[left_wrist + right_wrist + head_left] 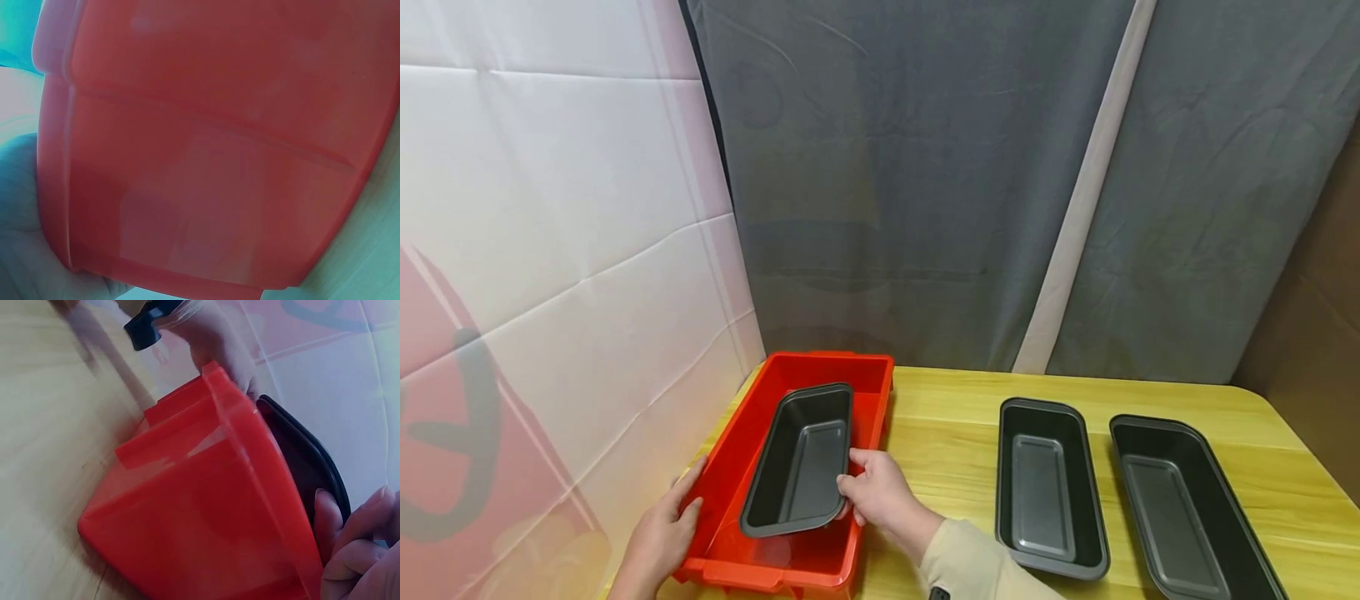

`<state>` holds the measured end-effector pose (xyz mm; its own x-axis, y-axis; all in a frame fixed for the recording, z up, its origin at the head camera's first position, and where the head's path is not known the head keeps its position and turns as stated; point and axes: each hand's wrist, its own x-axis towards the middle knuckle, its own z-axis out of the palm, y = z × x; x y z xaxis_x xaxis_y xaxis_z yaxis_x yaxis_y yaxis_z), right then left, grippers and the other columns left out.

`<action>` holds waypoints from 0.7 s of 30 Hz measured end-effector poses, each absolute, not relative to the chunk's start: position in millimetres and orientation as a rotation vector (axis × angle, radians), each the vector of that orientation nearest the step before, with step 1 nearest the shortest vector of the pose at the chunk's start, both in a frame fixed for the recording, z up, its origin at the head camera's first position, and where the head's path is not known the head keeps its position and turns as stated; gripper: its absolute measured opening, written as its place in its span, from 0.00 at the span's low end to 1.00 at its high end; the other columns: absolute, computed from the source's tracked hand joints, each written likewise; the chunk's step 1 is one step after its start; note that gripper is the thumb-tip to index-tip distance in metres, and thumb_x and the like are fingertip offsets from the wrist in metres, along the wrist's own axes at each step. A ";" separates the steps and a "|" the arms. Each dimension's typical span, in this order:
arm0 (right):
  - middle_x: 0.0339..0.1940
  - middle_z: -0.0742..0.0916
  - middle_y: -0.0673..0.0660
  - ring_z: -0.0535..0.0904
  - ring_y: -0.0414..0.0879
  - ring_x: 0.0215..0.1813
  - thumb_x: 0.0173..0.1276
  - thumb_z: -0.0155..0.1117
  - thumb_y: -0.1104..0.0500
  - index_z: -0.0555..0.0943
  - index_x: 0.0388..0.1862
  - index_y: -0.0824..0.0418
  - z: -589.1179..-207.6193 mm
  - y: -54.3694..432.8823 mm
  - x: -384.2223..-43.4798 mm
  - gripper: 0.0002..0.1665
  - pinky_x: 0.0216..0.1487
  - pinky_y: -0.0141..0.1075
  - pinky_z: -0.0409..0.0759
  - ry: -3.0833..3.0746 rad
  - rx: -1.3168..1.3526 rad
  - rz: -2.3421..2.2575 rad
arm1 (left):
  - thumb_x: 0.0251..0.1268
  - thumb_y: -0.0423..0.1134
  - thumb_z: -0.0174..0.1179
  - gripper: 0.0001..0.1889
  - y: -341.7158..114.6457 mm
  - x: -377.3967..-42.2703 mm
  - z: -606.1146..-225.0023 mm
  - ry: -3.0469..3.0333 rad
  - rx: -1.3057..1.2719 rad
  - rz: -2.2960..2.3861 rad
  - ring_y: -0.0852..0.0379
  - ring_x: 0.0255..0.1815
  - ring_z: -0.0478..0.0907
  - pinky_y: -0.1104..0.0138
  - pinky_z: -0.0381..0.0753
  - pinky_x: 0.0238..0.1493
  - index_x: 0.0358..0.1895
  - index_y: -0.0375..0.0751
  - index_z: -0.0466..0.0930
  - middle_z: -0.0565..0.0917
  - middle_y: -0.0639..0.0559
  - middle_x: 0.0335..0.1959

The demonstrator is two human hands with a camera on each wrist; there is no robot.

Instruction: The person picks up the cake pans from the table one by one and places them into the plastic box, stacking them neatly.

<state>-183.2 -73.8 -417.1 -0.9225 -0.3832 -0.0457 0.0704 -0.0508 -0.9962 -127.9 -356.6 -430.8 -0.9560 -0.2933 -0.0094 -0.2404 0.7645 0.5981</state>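
Observation:
My right hand pinches the right edge of a dark grey loaf pan, near its front corner. The pan lies at a tilt within the red bin, overlapping the bin's right rim in the head view. In the right wrist view, fingers hold the rim of the loaf pan just above the bin's edge. At the bin's left front, my left hand grips the rim, thumb on the inner side and other fingers partly hidden outside. The left wrist view is filled by the outer wall of the bin.
Two more dark loaf pans, a nearer-left one and a far-right one, stand on the yellow wooden table. A white printed sheet hangs close on the left, and a grey curtain backs the table.

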 end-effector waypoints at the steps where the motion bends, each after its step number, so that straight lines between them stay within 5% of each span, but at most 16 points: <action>1: 0.13 0.81 0.62 0.62 0.39 0.06 0.66 0.57 0.73 0.68 0.66 0.76 -417.6 -74.3 -183.4 0.29 0.09 0.25 0.62 1.923 -0.336 -2.041 | 0.73 0.32 0.48 0.31 -356.5 -128.1 -431.0 -2.870 0.439 -0.962 0.32 0.53 0.72 0.45 0.76 0.53 0.77 0.45 0.53 0.66 0.23 0.65; 11: 0.11 0.80 0.56 0.64 0.39 0.06 0.67 0.57 0.71 0.66 0.66 0.78 -419.4 -77.8 -184.9 0.29 0.10 0.25 0.63 2.022 -0.348 -1.953 | 0.74 0.33 0.47 0.31 -357.5 -127.8 -430.9 -2.884 0.436 -0.969 0.28 0.58 0.69 0.40 0.71 0.57 0.78 0.46 0.52 0.63 0.24 0.68; 21: 0.09 0.79 0.53 0.65 0.41 0.05 0.66 0.61 0.70 0.77 0.47 0.71 -415.6 -79.3 -183.4 0.11 0.09 0.27 0.65 2.224 -0.383 -1.779 | 0.74 0.33 0.47 0.31 -358.1 -127.0 -430.5 -2.890 0.404 -0.950 0.26 0.64 0.63 0.37 0.62 0.63 0.78 0.47 0.52 0.62 0.26 0.69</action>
